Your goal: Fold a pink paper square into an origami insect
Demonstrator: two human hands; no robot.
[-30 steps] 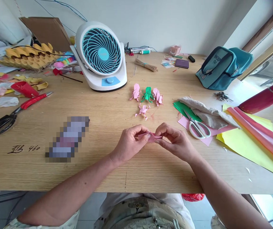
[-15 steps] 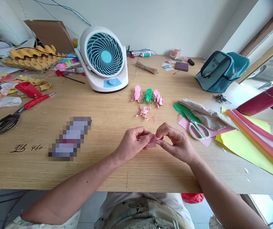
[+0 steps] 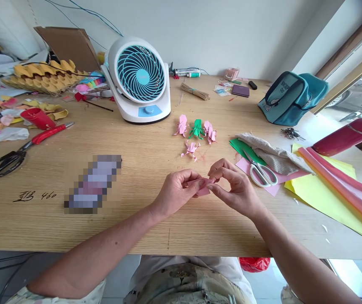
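A small piece of folded pink paper [image 3: 203, 192] is held just above the wooden table. My left hand [image 3: 181, 188] pinches it, thumb on top. At its right corner, my right hand [image 3: 231, 185] has its thumb and fingertips closed on the edge. Beyond my hands sit several folded paper figures with thin legs: a green figure [image 3: 196, 128], a pink figure [image 3: 182, 125] to its left, another pink figure [image 3: 210, 131] to its right, and a pink figure [image 3: 190, 149] nearest me.
White-handled scissors [image 3: 263, 174] lie on pink and green sheets beside a grey cloth [image 3: 274, 154]. Yellow paper [image 3: 326, 202] and a red flask [image 3: 347, 137] are at right. A fan [image 3: 141, 80] stands behind; a blurred phone-like object [image 3: 94, 183] and black-handled shears [image 3: 6, 162] lie left.
My right hand's fingers have shifted slightly at the paper's right corner, with the index finger raised a little more. My left hand keeps its pinch. The view has moved slightly.
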